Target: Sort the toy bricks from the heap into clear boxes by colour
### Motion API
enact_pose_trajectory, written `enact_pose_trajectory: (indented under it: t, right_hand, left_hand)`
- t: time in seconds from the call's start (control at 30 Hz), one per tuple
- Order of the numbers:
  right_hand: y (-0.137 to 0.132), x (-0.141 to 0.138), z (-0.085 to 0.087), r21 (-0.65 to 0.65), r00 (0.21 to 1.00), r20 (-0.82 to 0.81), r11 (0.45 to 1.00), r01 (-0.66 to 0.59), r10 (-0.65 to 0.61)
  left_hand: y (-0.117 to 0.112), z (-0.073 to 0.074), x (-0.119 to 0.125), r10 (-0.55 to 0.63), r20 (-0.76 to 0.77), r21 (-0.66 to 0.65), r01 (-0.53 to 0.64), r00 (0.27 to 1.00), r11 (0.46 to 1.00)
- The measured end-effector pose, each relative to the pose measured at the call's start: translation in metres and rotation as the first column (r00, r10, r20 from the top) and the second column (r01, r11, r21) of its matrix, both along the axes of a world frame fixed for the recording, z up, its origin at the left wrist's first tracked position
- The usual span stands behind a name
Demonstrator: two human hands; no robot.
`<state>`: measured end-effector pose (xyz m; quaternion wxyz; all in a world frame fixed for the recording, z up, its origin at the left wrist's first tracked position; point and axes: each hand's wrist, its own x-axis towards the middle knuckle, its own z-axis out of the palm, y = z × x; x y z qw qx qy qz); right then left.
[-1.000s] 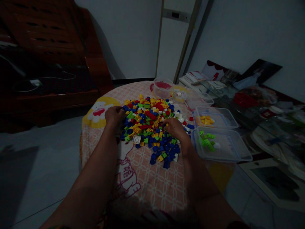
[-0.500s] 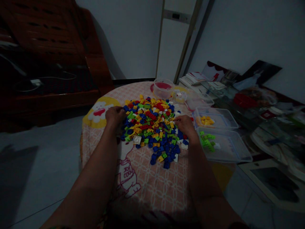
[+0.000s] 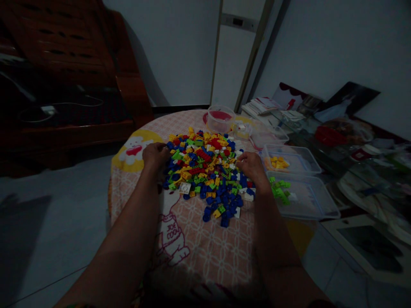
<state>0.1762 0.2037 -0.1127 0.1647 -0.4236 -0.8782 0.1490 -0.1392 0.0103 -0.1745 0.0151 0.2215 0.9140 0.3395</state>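
A heap of mixed toy building bricks in blue, yellow, green, red and white lies spread over the round table. My left hand rests at the heap's left edge, its fingers curled together beside blue bricks. Whatever they may hold is hidden. On the heap's right side, my right hand has thumb and fingers pinched together above the bricks. Anything between those fingertips is too small and dark to name. Blue bricks trail from the heap toward me.
Right of my right hand, one clear tray holds yellow bricks and a nearer tray holds green ones. A round clear tub stands behind the heap. A patterned cloth covers the table. A cluttered glass table lies beyond the trays.
My right hand has shifted slightly to the right, a little away from the heap. My left hand has barely moved.
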Motion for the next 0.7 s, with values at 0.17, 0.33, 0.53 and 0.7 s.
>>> enact_pose_trajectory:
  t: [0.17,0.33,0.53,0.7]
  right_hand:
    - [0.007,0.025,0.022,0.122,0.962,-0.125,0.959,0.257,-0.242]
    - [0.016,0.055,0.037,0.242,0.856,-0.245,0.826,0.509,-0.456]
    - [0.003,0.029,0.031,0.213,0.960,-0.097,0.937,0.279,-0.263]
    - [-0.026,-0.015,0.009,0.117,0.982,0.180,0.992,0.038,-0.059]
  left_hand:
    - [0.001,0.003,0.000,0.009,0.054,0.000,-0.009,0.999,1.000]
    - [0.001,0.004,0.002,0.004,0.043,0.000,-0.004,0.999,1.000]
    - [0.001,0.004,0.003,0.012,0.036,0.015,-0.013,0.999,1.000]
    - [0.000,0.002,0.002,0.010,0.016,-0.010,-0.010,1.000,1.000]
